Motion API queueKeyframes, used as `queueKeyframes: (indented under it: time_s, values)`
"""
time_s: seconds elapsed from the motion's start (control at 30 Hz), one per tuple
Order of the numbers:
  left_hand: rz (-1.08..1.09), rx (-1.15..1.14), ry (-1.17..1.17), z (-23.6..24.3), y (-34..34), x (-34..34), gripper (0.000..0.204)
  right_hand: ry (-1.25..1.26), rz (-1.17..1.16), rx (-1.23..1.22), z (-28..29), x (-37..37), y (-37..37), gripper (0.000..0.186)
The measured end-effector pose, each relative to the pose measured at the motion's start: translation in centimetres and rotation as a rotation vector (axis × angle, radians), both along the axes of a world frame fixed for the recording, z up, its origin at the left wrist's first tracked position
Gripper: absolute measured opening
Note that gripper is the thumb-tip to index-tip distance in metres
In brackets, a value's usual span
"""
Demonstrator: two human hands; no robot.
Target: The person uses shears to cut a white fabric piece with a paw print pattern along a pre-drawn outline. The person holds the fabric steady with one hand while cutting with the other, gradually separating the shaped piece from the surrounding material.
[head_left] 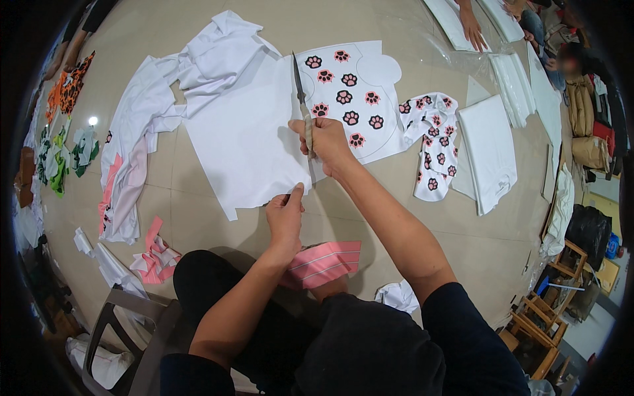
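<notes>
Fingers of the right hand [329,144] wrap around big scissors [299,86].
The left hand [284,221] pinches a near corner of the white cloth [244,138], spread on the floor [165,198] beside the paw-print cloth [360,96].

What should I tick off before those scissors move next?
1. Scissors held: ok, in the right hand.
2. White cloth held: ok, the left hand pinches its near edge.
3. Left hand clear of the blades: ok, they point away from it.
4. Blades open or shut: cannot tell.
5. Paw-print cloth smooth: ok, looks flat.
</notes>
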State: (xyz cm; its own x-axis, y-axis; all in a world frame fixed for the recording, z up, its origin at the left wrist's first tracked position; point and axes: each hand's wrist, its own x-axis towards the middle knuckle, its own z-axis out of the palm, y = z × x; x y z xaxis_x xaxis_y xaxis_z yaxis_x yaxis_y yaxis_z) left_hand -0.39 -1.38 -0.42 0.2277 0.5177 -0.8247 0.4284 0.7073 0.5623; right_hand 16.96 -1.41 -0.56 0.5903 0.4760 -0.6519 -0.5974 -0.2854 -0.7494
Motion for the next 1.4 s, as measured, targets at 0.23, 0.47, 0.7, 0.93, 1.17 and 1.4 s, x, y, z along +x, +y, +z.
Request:
queueKeyframes:
  time_s: [0.23, 0.47, 0.7, 0.93, 1.17, 1.4]
  values:
    - [-0.003, -0.007, 0.012, 0.1, 0.0, 0.1, 0.042, 0.016, 0.000, -0.020, 0.0, 0.5, 0.4, 0.034]
    - [-0.004, -0.008, 0.023, 0.1, 0.0, 0.1, 0.040, 0.026, 0.000, -0.018, 0.2, 0.6, 0.5, 0.032]
    - [-0.004, -0.007, 0.011, -0.2, 0.0, 0.0, 0.040, 0.016, 0.000, -0.022, 0.0, 0.7, 0.6, 0.031]
    - [-0.004, 0.001, 0.011, -0.5, 0.0, -0.1, 0.036, 0.001, 0.017, -0.025, -0.1, 1.0, 0.7, 0.032]
    - [0.186, 0.245, -0.053, -0.3, 2.5, -0.5, 0.030, 0.068, 0.015, 0.138, 0.7, 0.4, -1.1, 0.028]
    - [0.275, 1.408, 0.191, 3.8, 15.7, -2.1, 0.039, -0.182, -0.034, 0.035, 1.5, -3.4, -11.5, 0.032]
